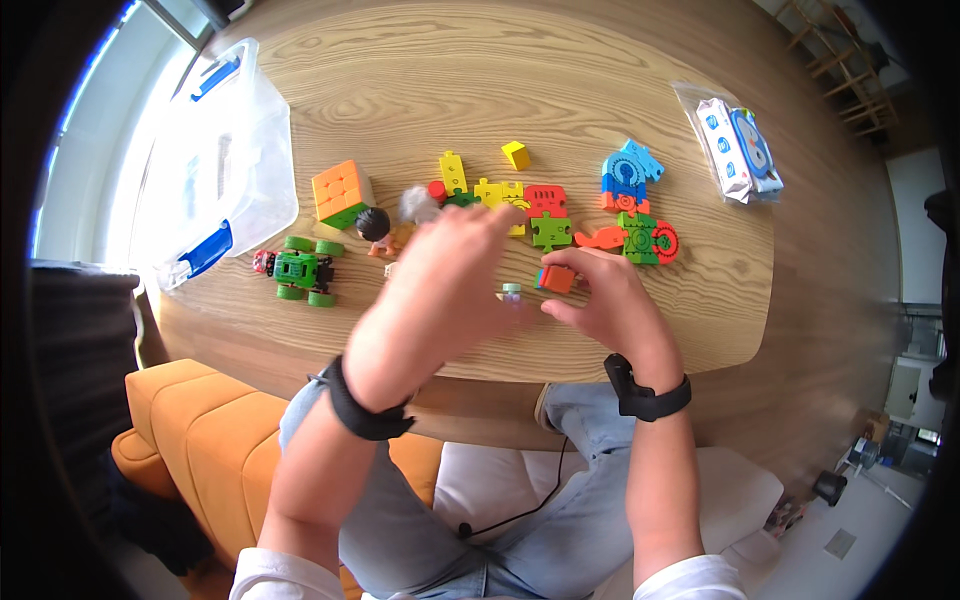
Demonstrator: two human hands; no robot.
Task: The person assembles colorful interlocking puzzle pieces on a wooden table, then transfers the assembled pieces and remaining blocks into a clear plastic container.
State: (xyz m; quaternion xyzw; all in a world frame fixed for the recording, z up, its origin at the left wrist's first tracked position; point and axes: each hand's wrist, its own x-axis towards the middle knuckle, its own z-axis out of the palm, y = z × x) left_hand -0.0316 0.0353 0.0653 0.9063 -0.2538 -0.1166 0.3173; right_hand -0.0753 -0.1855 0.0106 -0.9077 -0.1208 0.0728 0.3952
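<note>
My right hand curls its fingers around a small multicoloured cube with orange, red and blue faces. Its index finger meets the cube's upper edge, while the thumb shows a small gap below. Smeared by motion, my left hand hangs over the middle of the table, its fingertips near yellow puzzle-like blocks; whether it holds anything is hidden. Between the hands stands a small clear piece with a pale green top. Beyond my right hand lie a red block, a green block and an orange piece.
At left are a clear plastic bin, a large puzzle cube, a green toy truck and a dark-haired figurine. Blue gear blocks, a green gear block and a wipes pack lie right. A yellow cube sits farther back.
</note>
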